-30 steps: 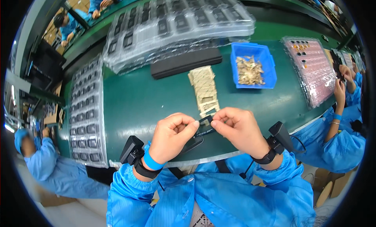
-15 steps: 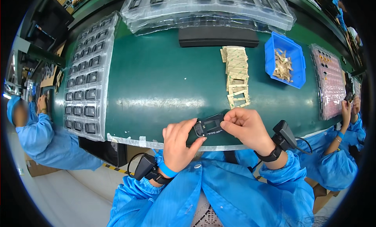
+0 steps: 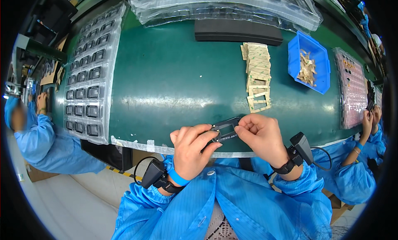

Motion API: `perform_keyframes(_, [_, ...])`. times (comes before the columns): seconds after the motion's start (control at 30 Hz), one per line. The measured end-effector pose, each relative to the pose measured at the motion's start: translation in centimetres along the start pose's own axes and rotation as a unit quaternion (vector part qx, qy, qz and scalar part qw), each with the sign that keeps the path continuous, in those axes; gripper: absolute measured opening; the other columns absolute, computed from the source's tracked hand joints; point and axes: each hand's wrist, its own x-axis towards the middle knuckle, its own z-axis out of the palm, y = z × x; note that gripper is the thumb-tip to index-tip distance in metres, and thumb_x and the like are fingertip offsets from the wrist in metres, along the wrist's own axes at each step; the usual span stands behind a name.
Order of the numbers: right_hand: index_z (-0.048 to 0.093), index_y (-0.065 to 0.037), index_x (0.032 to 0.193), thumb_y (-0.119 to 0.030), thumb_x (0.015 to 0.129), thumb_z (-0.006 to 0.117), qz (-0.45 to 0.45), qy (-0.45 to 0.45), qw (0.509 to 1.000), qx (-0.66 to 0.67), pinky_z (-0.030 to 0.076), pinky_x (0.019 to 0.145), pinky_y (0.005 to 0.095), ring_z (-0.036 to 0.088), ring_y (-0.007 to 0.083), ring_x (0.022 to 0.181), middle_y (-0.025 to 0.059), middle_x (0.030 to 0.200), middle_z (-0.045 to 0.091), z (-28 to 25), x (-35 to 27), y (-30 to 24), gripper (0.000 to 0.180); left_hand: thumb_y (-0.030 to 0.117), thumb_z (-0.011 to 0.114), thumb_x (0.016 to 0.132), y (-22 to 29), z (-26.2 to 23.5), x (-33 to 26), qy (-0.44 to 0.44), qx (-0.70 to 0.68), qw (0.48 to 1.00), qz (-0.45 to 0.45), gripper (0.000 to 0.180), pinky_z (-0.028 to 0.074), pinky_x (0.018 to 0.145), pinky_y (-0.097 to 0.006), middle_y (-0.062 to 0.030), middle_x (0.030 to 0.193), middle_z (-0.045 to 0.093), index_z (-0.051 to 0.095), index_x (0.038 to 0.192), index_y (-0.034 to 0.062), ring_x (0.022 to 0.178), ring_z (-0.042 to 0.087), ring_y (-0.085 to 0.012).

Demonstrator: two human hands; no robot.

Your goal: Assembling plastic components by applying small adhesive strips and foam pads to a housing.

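Between my two hands, above the near edge of the green table, is a small black plastic housing with a rectangular window. My left hand is closed on its left end, with thumb and fingers covering that part. At the right end, my right hand pinches with thumb and index finger against the housing's edge; whether a small piece is also between those fingertips is hidden. Just beyond my right hand lies a fanned row of cream-coloured adhesive frames, the nearest one with an open rectangular middle.
A clear tray of black housings lies at left. Stacked clear trays and a long black box stand at the back. Right of the adhesive frames are a blue bin of peeled scraps and a pink tray. Co-workers sit on both sides.
The fingers of my left hand have slid further over the housing's left end, covering more of it. My right hand keeps its pinch at the right end. The whole view has shifted slightly.
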Motion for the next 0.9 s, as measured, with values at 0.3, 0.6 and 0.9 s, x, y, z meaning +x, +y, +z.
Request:
perform_keyframes(0.3, [0.067, 0.004, 0.085, -0.007, 0.082, 0.071, -0.020, 0.008, 1.000, -0.023, 0.049, 0.054, 0.0252, 0.060, 0.0099, 0.058, 0.0091, 0.070, 0.066, 0.05, 0.01, -0.25, 0.012, 0.019, 0.083, 0.066, -0.02, 0.14, -0.02, -0.003, 0.012, 1.000, 0.004, 0.024, 0.033, 0.080, -0.034, -0.0011, 0.105, 0.066, 0.073, 0.087, 0.0131, 0.078, 0.053, -0.0168])
perform_keyframes(0.6, [0.067, 0.004, 0.084, -0.006, 0.081, 0.071, -0.029, 0.016, 0.999, -0.042, 0.049, 0.053, 0.0257, 0.061, 0.0113, 0.057, 0.0100, 0.070, 0.066, 0.15, 0.01, -0.37, 0.011, 0.018, 0.084, 0.066, -0.02, 0.20, -0.03, 0.000, 0.014, 1.000, 0.007, 0.025, 0.033, 0.079, -0.033, -0.0009, 0.105, 0.066, 0.073, 0.087, 0.0125, 0.075, 0.052, -0.0155])
perform_keyframes(0.9, [0.067, 0.003, 0.083, -0.006, 0.081, 0.072, -0.040, 0.024, 0.998, -0.051, 0.049, 0.052, 0.0260, 0.061, 0.0124, 0.057, 0.0101, 0.070, 0.065, 0.19, -0.04, -0.33, 0.011, 0.017, 0.084, 0.065, 0.04, 0.21, -0.01, 0.007, 0.017, 1.000, 0.018, 0.025, 0.034, 0.078, -0.033, -0.0015, 0.105, 0.066, 0.074, 0.088, 0.0125, 0.074, 0.052, -0.0150])
